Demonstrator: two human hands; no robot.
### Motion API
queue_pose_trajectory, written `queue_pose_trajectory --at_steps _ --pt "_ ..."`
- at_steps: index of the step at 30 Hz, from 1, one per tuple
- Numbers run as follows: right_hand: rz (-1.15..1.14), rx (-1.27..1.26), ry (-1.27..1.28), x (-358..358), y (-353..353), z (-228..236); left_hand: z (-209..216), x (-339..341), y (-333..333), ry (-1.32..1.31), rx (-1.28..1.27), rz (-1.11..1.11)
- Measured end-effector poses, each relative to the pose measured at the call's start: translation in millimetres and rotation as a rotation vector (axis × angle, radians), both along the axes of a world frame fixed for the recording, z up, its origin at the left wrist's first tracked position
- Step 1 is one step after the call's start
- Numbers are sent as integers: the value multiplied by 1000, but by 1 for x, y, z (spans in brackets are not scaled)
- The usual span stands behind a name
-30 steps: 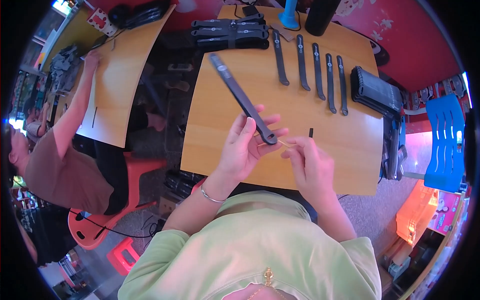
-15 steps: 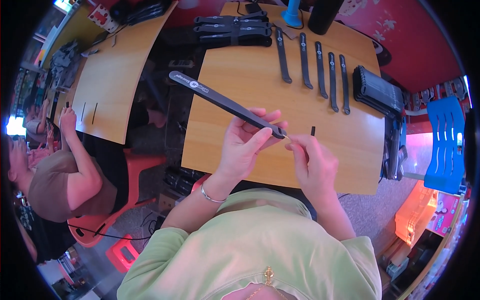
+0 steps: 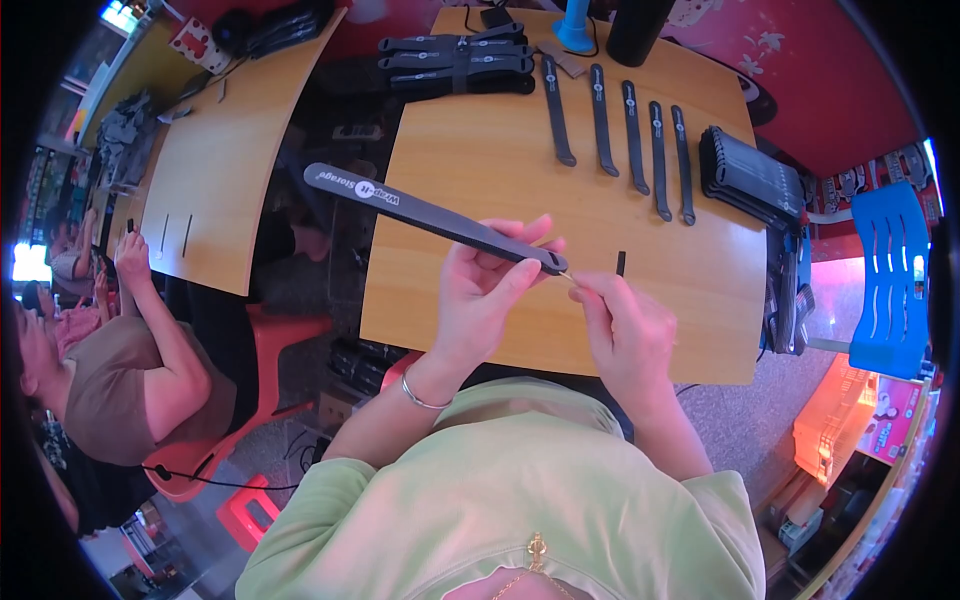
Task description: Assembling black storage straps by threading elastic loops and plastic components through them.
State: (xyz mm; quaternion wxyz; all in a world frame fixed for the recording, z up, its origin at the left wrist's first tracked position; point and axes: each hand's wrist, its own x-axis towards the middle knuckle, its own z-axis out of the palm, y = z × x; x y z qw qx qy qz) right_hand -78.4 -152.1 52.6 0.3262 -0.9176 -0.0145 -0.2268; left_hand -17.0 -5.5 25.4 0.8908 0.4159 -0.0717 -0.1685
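A long black strap (image 3: pixel 425 212) with a rounded end and white print slants over the near part of the table. My left hand (image 3: pixel 478 300) is closed on it near its narrow end, thumb on top. At that end my right hand (image 3: pixel 630 330) pinches a thin gold-coloured piece (image 3: pixel 568 277); its kind is too small to make out. Just beyond my right hand lies a short black strip (image 3: pixel 621 264). Several similar straps (image 3: pixel 631 140) lie side by side farther back on the wooden table (image 3: pixel 450 150).
A banded stack of black straps (image 3: pixel 460 80) sits at the back left, and a black bundle (image 3: pixel 750 178) at the right edge. A dark cylinder (image 3: pixel 635 32) and a blue stand (image 3: pixel 574 30) are at the back. On the left, another person works at a second table (image 3: pixel 235 130).
The strap's far end has swung down and to the left. Both hands stay in nearly the same place, still holding the strap and the thin gold-coloured piece.
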Motion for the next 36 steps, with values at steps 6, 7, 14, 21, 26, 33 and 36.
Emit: queue_pose_trajectory --at_steps 6,7,14,21,26,33,36 --pt "-2 107 44 -1 0 -4 -3 -1 -1 -36 15 5" --pt "0 95 53 -1 0 -4 -3 -1 -1 -35 15 3" --pt "-52 -55 46 -2 -1 -2 -8 2 -3 -148 104 4" --pt "4 274 268 3 0 -3 -13 0 -3 -442 253 81" --pt "60 1094 618 12 -3 -14 -22 4 3 -661 360 81" --pt "39 149 -36 17 2 -36 -20 17 6 -402 166 -82" --pt "87 210 16 19 2 -35 -20 31 13 -241 101 -199"
